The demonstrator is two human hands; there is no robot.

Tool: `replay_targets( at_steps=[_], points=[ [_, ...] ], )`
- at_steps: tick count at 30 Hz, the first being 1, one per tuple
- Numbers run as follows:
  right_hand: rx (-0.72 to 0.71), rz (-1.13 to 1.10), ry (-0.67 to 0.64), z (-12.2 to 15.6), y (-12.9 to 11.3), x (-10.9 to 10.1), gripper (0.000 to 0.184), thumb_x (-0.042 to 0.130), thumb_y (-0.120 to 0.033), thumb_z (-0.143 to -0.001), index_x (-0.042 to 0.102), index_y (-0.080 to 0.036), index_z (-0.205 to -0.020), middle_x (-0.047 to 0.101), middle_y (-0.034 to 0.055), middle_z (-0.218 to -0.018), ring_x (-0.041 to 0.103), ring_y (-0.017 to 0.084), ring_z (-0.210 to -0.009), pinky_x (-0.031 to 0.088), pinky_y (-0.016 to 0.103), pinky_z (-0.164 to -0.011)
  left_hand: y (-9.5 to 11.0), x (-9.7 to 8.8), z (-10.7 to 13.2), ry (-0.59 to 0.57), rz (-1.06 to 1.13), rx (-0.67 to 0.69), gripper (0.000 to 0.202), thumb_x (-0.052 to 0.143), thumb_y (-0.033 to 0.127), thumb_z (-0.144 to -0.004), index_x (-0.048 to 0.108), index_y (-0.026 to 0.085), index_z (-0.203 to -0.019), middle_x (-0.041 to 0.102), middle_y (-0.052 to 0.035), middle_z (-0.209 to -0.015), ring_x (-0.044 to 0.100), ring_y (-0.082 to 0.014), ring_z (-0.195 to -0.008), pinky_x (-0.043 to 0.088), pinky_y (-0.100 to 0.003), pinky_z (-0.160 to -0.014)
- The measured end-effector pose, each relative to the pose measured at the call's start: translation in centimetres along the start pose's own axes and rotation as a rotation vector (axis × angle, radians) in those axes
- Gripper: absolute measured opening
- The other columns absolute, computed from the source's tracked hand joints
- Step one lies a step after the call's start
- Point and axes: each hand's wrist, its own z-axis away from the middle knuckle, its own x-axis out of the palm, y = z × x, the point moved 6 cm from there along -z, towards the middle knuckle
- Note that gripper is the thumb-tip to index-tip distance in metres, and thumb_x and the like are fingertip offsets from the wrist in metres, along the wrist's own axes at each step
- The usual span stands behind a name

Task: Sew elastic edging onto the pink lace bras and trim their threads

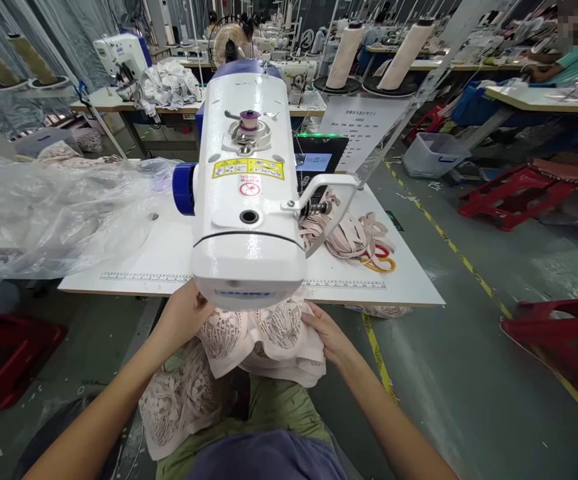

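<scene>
**A:** What are the hands doing right now?

**B:** Both are working at the near edge of the white table (pixel 409 283), just under the head of the white sewing machine (pixel 247 193). The left hand (pixel 186 319) is pressing against the left side of a pale pink lace garment (pixel 263 340), with the fingers curling in toward the machine head; how firmly they are closing on the cloth I cannot tell, because the machine is hiding the fingertips.

**A:** And the other one?

**B:** The right hand (pixel 326 333) is pinching the garment's right edge, fingers folding over the smooth pink fabric.

**A:** Where is the garment lying?

**B:** It is bunching between the two hands, partly tucking under the machine head and partly hanging off the table edge toward the lap. A second piece of lace (pixel 181 400) is draping lower down, on the left side of the lap.

**A:** Anything else sitting around?

**B:** A heap of pink elastic straps (pixel 353 233) is lying on the table to the right of the machine, touching orange-handled scissors (pixel 381 261). A crumpled clear plastic bag (pixel 53 213) is covering the table's left end. Two large thread cones (pixel 409 53) are standing behind the machine.
</scene>
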Motion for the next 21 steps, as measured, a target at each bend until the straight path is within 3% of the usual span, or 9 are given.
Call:
replay_targets(
  at_steps=[4, 6, 8, 11, 13, 15, 16, 18, 21],
  points=[
    [-0.172, 0.079, 0.119, 1.8, -2.9, 0.0, 0.042, 0.082, -0.046, -0.073, 0.069, -0.023, -0.105, 0.076, 0.0057, -0.09, 0.07, 0.021, -0.073, 0.056, 0.031, -0.069, 1.6, -1.0, 3.1, 0.033, -0.078, 0.007, 0.021, 0.052, 0.029, -0.093, 0.061, 0.022, -0.111, 0.069, -0.0097, -0.1, 0.067, -0.0237, -0.085, 0.052, -0.028, -0.06],
    [-0.257, 0.209, 0.113, 3.2, -4.0, 1.4, 0.036, 0.075, -0.052, -0.079, 0.071, -0.021, -0.098, 0.075, 0.0052, -0.084, 0.067, 0.019, -0.068, 0.053, 0.028, -0.065, 4.2, -1.0, 5.2, 0.108, -0.089, 0.14, 0.022, 0.055, 0.021, -0.093, 0.058, 0.022, -0.115, 0.068, -0.0095, -0.107, 0.068, -0.0231, -0.096, 0.055, -0.03, -0.071],
    [-0.357, 0.423, -0.004, 4.8, -4.6, 4.4, 0.033, 0.072, -0.052, -0.082, 0.072, -0.02, -0.086, 0.072, 0.0036, -0.078, 0.064, 0.018, -0.067, 0.049, 0.026, -0.063, 7.7, -0.2, 7.2, 0.143, -0.045, 0.382, 0.031, 0.057, 0.013, -0.089, 0.055, 0.02, -0.12, 0.068, -0.0109, -0.112, 0.065, -0.0232, -0.108, 0.056, -0.032, -0.086],
    [-0.4, 0.736, -0.411, 7.3, -4.0, 10.8, 0.029, 0.064, -0.044, -0.09, 0.073, -0.018, -0.081, 0.069, 0.0014, -0.07, 0.06, 0.015, -0.065, 0.045, 0.023, -0.062, 11.1, 2.0, 8.7, 0.018, 0.001, 0.6, 0.052, 0.063, 0.022, -0.087, 0.045, 0.014, -0.135, 0.064, -0.0175, -0.126, 0.058, -0.0281, -0.123, 0.05, -0.04, -0.101],
    [-0.362, 0.81, -0.57, 8.4, -3.4, 13.5, 0.028, 0.057, -0.038, -0.094, 0.074, -0.017, -0.086, 0.069, 0.0012, -0.072, 0.06, 0.014, -0.065, 0.043, 0.023, -0.063, 10.7, 3.5, 8.2, -0.153, 0.001, 0.493, 0.046, 0.068, 0.037, -0.083, 0.056, 0.015, -0.122, 0.07, -0.0144, -0.112, 0.065, -0.0284, -0.106, 0.054, -0.038, -0.089],
    [-0.361, 0.828, -0.531, 8.1, -3.5, 14.3, 0.027, 0.054, -0.037, -0.096, 0.073, -0.018, -0.088, 0.071, 0.0018, -0.078, 0.062, 0.015, -0.07, 0.043, 0.023, -0.066, 8.4, 4.6, 7.3, -0.324, 0.022, 0.255, 0.026, 0.066, 0.044, -0.084, 0.063, 0.019, -0.085, 0.068, -0.0037, -0.075, 0.064, -0.02, -0.07, 0.049, -0.029, -0.061],
    [-0.372, 0.852, -0.48, 7.6, -3.5, 14.2, 0.029, 0.053, -0.038, -0.096, 0.071, -0.019, -0.085, 0.07, 0.0016, -0.077, 0.061, 0.015, -0.07, 0.042, 0.024, -0.065, 7.1, 4.9, 7.0, -0.381, 0.04, 0.131, 0.031, 0.062, 0.045, -0.087, 0.058, 0.02, -0.07, 0.06, 0.0004, -0.061, 0.057, -0.0158, -0.057, 0.041, -0.026, -0.052],
    [-0.391, 0.946, -0.376, 6.1, -3.5, 13.4, 0.035, 0.05, -0.04, -0.097, 0.064, -0.019, -0.073, 0.061, -0.0003, -0.067, 0.054, 0.013, -0.063, 0.036, 0.024, -0.059, 4.6, 4.7, 6.4, -0.394, 0.086, -0.063, 0.041, 0.052, 0.045, -0.093, 0.053, 0.019, -0.062, 0.052, 0.0027, -0.054, 0.051, -0.0126, -0.051, 0.032, -0.024, -0.048],
    [-0.373, 1.071, -0.249, 3.8, -3.3, 12.2, 0.045, 0.05, -0.044, -0.094, 0.043, -0.019, -0.058, 0.037, -0.004, -0.054, 0.036, 0.011, -0.053, 0.024, 0.025, -0.052, 2.3, 3.9, 5.3, -0.263, 0.164, -0.22, 0.033, 0.053, 0.047, -0.093, 0.063, 0.019, -0.078, 0.063, 0.0008, -0.065, 0.057, -0.0148, -0.059, 0.036, -0.024, -0.052]
  ],
)
